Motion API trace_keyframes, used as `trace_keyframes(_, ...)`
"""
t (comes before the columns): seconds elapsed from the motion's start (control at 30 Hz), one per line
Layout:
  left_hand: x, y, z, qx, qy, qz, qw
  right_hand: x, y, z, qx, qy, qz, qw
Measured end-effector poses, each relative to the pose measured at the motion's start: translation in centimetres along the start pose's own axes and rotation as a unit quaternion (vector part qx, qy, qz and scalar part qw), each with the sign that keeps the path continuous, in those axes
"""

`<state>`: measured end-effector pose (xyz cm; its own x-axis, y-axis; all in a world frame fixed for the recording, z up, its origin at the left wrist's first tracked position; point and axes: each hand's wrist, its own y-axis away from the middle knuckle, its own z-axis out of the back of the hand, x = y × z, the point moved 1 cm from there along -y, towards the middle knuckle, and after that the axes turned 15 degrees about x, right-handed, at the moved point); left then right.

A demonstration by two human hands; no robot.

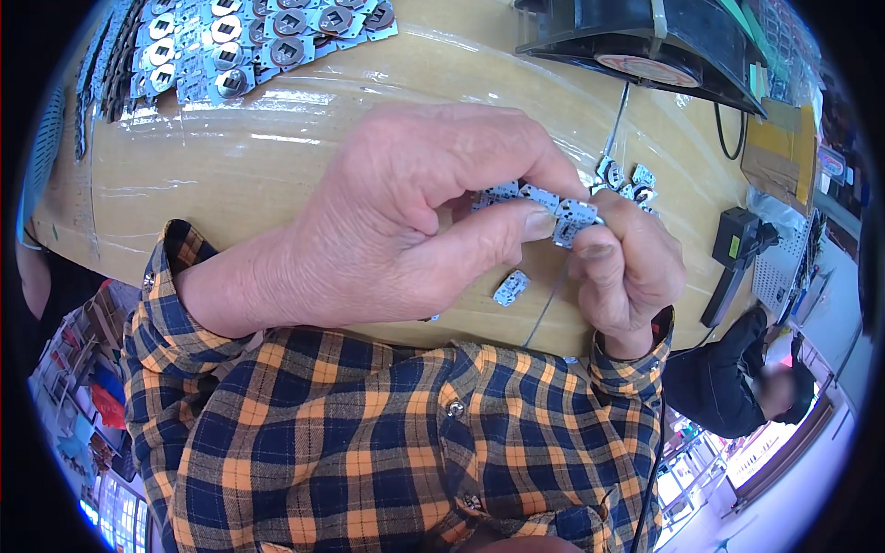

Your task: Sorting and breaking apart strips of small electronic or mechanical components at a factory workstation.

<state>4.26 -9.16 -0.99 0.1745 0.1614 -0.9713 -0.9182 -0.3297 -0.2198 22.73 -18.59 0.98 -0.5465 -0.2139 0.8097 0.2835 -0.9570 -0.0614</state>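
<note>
1. Before us, the tan table (267, 170) gleams with glossy streaks.
2. At left, bluish-silver panels (194, 69) carry round metal discs.
3. Our left hand (396, 221) has its grip closed on flat, speckled circuit boards (576, 214), above the table.
4. Our right hand (636, 263) pinches their right end.
5. Behind, a black casing (701, 51) bears a round label we cannot read.

The shirt (387, 424) is navy-and-orange plaid, the circuit boards (575, 215) pale blue, the tabletop (230, 175) tan.
</note>
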Motion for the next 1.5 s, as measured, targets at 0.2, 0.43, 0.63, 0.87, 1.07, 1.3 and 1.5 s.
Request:
trace_keyframes(0.2,0.3,-0.1,0.3,0.02,-0.053,-0.005,0.998,-0.2,0.1,-0.1,0.013,-0.043,-0.005,0.999)
trace_keyframes(0.43,0.0,0.5,0.1,0.031,0.042,0.135,0.989,-0.8,0.1,-0.3,0.029,-0.054,-0.03,0.998)
trace_keyframes(0.63,-0.2,0.0,0.0,0.057,0.431,0.14,0.89,0.7,0.9,-0.1,0.051,-0.34,-0.146,0.928)
trace_keyframes(0.87,0.2,0.0,-0.6,-0.048,0.234,0.054,0.97,-0.4,0.3,-0.9,0.0,-0.411,-0.146,0.9)
trace_keyframes(1.07,0.1,0.2,-0.7,-0.049,-0.182,-0.075,0.979,-0.4,0.6,-1.0,-0.007,-0.309,-0.137,0.941)
trace_keyframes(1.3,0.2,0.3,-1.1,-0.099,-0.209,-0.083,0.969,-0.7,0.8,-1.0,0.0,-0.307,-0.131,0.943)
trace_keyframes(1.5,-0.2,0.4,-0.9,-0.076,-0.193,-0.062,0.976,-0.4,0.7,-1.1,-0.015,-0.319,-0.138,0.937)
